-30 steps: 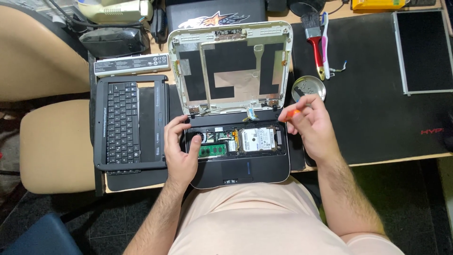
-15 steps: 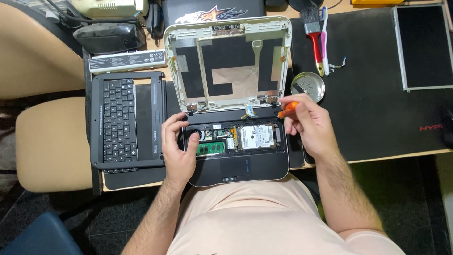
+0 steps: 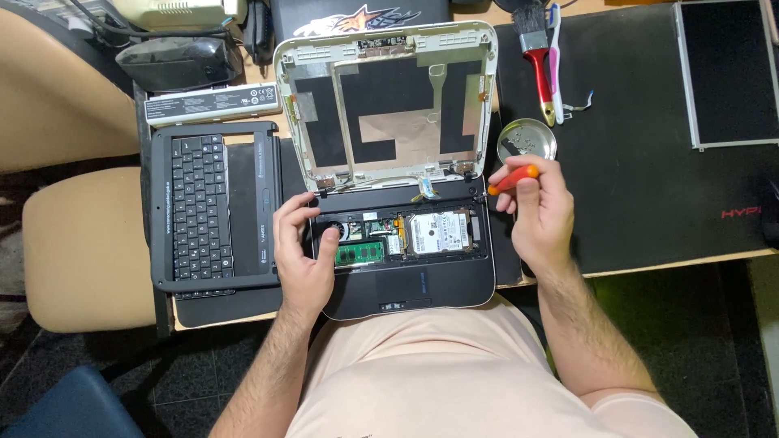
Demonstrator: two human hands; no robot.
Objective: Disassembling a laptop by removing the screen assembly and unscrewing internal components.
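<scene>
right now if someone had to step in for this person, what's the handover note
Left hand rests on the left side of the opened small laptop, thumb at the edge of its open bay, holding it steady.
Right hand grips an orange-handled screwdriver, tip at the right hinge corner.
Done: keyboard frame is off and lies to the left; the lid shell has no screen; hard drive and green memory stick exposed.
Left: the lid shell is not yet off its hinges. The small round metal dish sits beside the right hand.
</scene>
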